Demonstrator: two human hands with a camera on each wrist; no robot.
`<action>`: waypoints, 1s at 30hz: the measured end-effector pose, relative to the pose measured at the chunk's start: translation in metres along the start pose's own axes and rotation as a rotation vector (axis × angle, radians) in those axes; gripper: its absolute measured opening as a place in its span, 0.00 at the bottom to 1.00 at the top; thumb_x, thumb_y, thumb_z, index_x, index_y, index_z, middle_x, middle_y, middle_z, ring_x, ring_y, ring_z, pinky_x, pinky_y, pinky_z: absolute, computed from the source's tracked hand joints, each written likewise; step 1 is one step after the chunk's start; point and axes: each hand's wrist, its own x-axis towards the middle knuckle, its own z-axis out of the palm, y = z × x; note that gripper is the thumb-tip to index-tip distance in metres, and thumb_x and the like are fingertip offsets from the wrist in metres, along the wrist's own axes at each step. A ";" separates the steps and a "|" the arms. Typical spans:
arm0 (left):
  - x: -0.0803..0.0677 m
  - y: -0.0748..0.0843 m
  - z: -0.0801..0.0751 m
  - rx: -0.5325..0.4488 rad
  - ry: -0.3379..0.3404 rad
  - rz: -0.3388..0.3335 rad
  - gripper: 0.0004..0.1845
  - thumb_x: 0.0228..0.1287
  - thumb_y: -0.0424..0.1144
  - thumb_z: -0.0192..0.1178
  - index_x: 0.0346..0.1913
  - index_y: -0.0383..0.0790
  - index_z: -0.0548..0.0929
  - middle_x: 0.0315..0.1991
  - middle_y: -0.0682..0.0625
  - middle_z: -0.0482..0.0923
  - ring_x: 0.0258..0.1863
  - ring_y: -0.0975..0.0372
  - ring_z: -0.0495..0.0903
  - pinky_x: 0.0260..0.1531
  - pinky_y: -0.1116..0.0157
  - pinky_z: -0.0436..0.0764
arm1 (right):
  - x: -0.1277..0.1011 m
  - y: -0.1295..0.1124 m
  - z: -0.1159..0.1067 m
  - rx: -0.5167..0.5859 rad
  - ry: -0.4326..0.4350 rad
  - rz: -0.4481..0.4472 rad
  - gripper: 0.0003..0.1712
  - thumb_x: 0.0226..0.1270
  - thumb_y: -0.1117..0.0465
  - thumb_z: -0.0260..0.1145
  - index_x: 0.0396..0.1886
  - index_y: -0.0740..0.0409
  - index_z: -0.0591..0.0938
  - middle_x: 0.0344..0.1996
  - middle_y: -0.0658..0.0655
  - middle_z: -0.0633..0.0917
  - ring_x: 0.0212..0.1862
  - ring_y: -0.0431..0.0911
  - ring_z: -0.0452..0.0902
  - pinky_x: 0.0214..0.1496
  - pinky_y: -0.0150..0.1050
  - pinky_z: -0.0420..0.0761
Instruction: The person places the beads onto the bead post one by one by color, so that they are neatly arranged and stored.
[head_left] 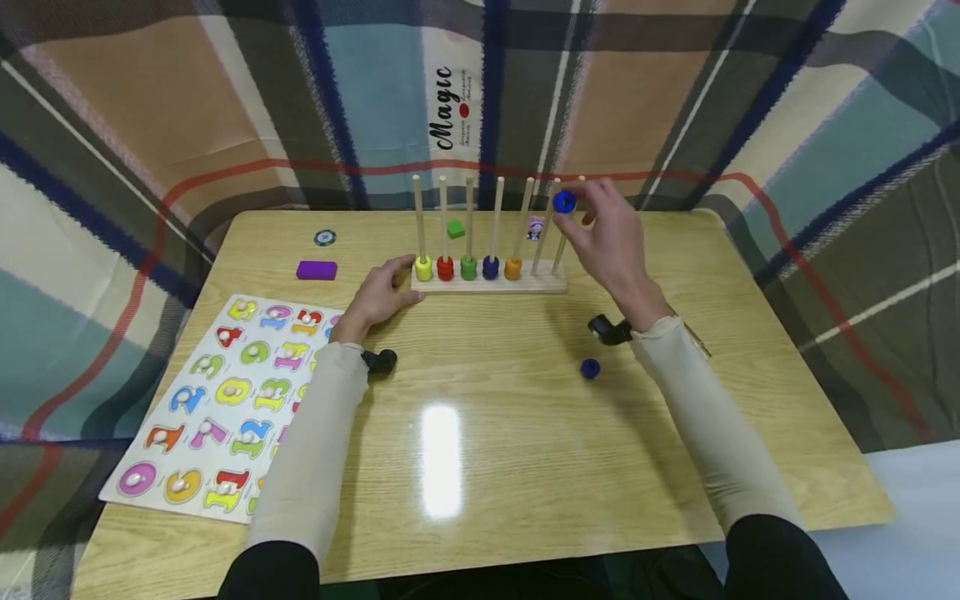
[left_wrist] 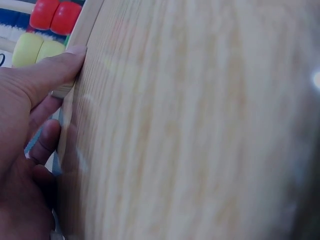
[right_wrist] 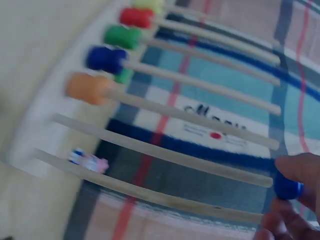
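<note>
A wooden peg stand (head_left: 487, 286) with a row of upright pegs stands at the back of the table. Beads sit low on its pegs from the left: yellow (head_left: 423, 268), red (head_left: 446, 268), green (head_left: 468, 267), dark blue (head_left: 491, 267) and orange (head_left: 513, 268); the two rightmost pegs are bare. My left hand (head_left: 377, 296) holds the stand's left end, the thumb (left_wrist: 65, 65) along its front edge. Between thumb and fingers my right hand (head_left: 611, 242) pinches a blue bead (right_wrist: 287, 189), at the tip of the second peg from the right.
Another blue bead (head_left: 590, 368) lies on the table below my right wrist. A number puzzle board (head_left: 195, 433) lies at left, partly under my left forearm. Nearby are a purple block (head_left: 317, 270) and a round chip (head_left: 325, 237). Behind the stand are a green block (head_left: 456, 229) and a small figure (head_left: 535, 227).
</note>
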 end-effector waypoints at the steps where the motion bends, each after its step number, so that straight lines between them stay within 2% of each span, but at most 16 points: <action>1: 0.000 -0.001 0.000 -0.004 0.003 0.003 0.43 0.75 0.38 0.68 0.86 0.40 0.59 0.81 0.32 0.60 0.77 0.38 0.64 0.77 0.41 0.62 | 0.008 -0.002 -0.001 -0.004 0.024 0.000 0.19 0.76 0.58 0.73 0.61 0.62 0.86 0.50 0.64 0.85 0.40 0.57 0.82 0.39 0.44 0.73; 4: -0.001 -0.002 0.000 -0.014 0.007 0.005 0.43 0.75 0.37 0.68 0.86 0.39 0.59 0.81 0.31 0.60 0.75 0.39 0.65 0.77 0.41 0.63 | 0.024 -0.006 0.000 -0.036 0.031 0.014 0.20 0.77 0.58 0.72 0.63 0.59 0.87 0.52 0.63 0.86 0.40 0.56 0.83 0.41 0.45 0.75; 11: 0.000 -0.001 -0.001 -0.002 0.006 0.000 0.43 0.75 0.38 0.68 0.86 0.40 0.59 0.79 0.31 0.61 0.74 0.40 0.65 0.77 0.41 0.62 | 0.036 -0.009 0.001 -0.104 -0.068 0.067 0.23 0.79 0.56 0.69 0.69 0.58 0.84 0.60 0.63 0.84 0.44 0.57 0.83 0.42 0.51 0.80; 15: 0.001 -0.002 -0.001 0.012 0.014 0.011 0.43 0.75 0.38 0.68 0.86 0.40 0.59 0.77 0.30 0.63 0.69 0.40 0.66 0.75 0.41 0.63 | 0.037 -0.010 0.001 -0.142 -0.130 0.086 0.25 0.79 0.55 0.68 0.70 0.58 0.83 0.62 0.63 0.83 0.52 0.59 0.82 0.47 0.57 0.82; 21: 0.002 -0.002 0.000 0.026 0.012 0.007 0.42 0.75 0.38 0.68 0.86 0.40 0.60 0.79 0.32 0.63 0.73 0.39 0.65 0.77 0.41 0.62 | 0.035 -0.007 0.001 -0.150 -0.178 0.115 0.31 0.78 0.52 0.70 0.74 0.58 0.80 0.69 0.62 0.77 0.62 0.60 0.78 0.55 0.58 0.82; 24: 0.001 -0.002 0.001 0.025 0.015 0.011 0.43 0.75 0.38 0.69 0.86 0.40 0.59 0.80 0.31 0.62 0.75 0.39 0.65 0.77 0.41 0.62 | 0.027 -0.005 -0.003 -0.127 -0.140 0.103 0.35 0.77 0.49 0.70 0.77 0.58 0.75 0.73 0.62 0.72 0.66 0.60 0.75 0.61 0.58 0.79; 27: 0.004 0.000 0.005 0.013 0.005 0.019 0.43 0.75 0.39 0.69 0.86 0.40 0.59 0.81 0.32 0.60 0.77 0.39 0.64 0.78 0.41 0.62 | 0.004 0.002 -0.012 -0.115 -0.079 0.066 0.35 0.76 0.50 0.71 0.76 0.60 0.75 0.72 0.65 0.71 0.65 0.62 0.74 0.63 0.60 0.76; 29: 0.005 0.001 0.006 0.006 -0.002 0.017 0.43 0.75 0.39 0.68 0.86 0.40 0.59 0.82 0.33 0.59 0.77 0.38 0.63 0.78 0.41 0.62 | -0.019 0.007 -0.017 -0.143 -0.127 0.048 0.34 0.75 0.52 0.72 0.73 0.63 0.76 0.68 0.68 0.74 0.61 0.64 0.76 0.60 0.61 0.78; 30: 0.005 0.002 0.006 0.000 -0.004 0.014 0.43 0.75 0.39 0.68 0.86 0.40 0.59 0.82 0.33 0.59 0.77 0.38 0.63 0.78 0.41 0.62 | -0.032 0.010 -0.019 -0.168 -0.191 0.051 0.34 0.75 0.52 0.72 0.72 0.65 0.76 0.64 0.70 0.76 0.57 0.64 0.77 0.56 0.60 0.79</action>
